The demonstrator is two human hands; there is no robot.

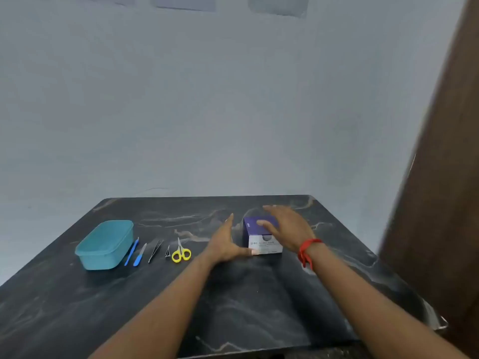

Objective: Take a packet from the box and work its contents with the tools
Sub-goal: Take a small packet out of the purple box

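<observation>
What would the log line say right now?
left hand: open, at box | right hand: open, over box | scissors, tweezers: untouched

The blurred right hand (285, 226) hides part of the box (264, 246) top

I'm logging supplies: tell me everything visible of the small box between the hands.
The box is a small cardboard-looking cube, purple on top and left side, white in front with blurred print and a half-round cut-out at the upper edge. It stands upright on the dark marbled table, right of the yellow scissors. The left hand touches its lower front corner with the thumb; the right hand spreads open over its top, contact unclear.
</observation>
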